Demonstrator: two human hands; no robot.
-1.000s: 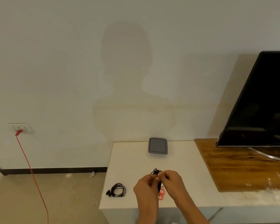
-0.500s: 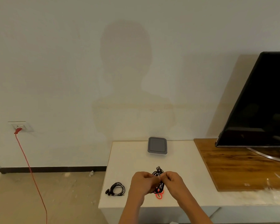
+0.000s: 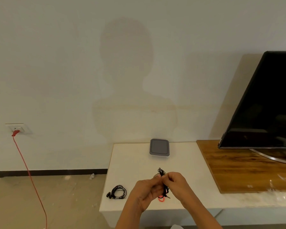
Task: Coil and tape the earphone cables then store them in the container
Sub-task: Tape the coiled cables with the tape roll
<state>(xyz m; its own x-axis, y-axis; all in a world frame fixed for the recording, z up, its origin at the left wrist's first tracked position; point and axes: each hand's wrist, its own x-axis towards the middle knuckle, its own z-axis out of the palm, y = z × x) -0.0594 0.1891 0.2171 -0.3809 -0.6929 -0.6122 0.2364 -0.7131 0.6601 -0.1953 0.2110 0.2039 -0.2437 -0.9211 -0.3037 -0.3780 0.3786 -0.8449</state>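
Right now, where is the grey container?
In the head view, the grey container sits at the far edge of the table, near the wall, left of the wooden board and beyond the earphone cable that the left hand and right hand hold.

One wide-angle camera worn on the head looks forward and slightly down, facing the wall from 9 through 12 o'clock, with the left hand and right hand close at 6 o'clock over the worktop.
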